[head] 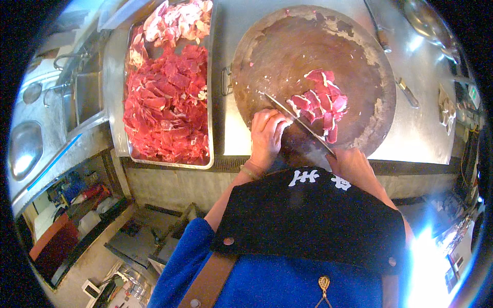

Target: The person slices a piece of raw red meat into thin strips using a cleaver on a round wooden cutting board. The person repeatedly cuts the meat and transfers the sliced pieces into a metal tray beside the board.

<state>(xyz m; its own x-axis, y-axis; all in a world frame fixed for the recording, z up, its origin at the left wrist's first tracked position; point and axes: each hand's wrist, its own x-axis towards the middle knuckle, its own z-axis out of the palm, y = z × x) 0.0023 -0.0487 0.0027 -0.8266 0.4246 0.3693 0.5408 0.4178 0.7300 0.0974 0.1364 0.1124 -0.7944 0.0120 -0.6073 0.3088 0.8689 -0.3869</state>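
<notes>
On the round wooden chopping block [277, 50], my right hand [351, 164] grips a kitchen knife [316, 135], its narrow blade slanting to the far left. My left hand [266, 131] rests at the block's near left with fingers curled in, fingertips close to the blade. Whether it pins anything is hidden under the fingers. Just right of the blade lies a loose group of sliced red meat [315, 102] with pale fatty edges. Left of the block, a metal tray [210, 127] holds a heap of sliced red meat [165, 96], with pale fatty pieces [192, 17] at its far end.
A metal handle [226, 81] sticks out from the block's left side. To the right, a small knife [407, 93] and a wooden-handled tool [383, 40] lie on the steel table [414, 134]. A shiny metal bowl [425, 19] stands at the far right.
</notes>
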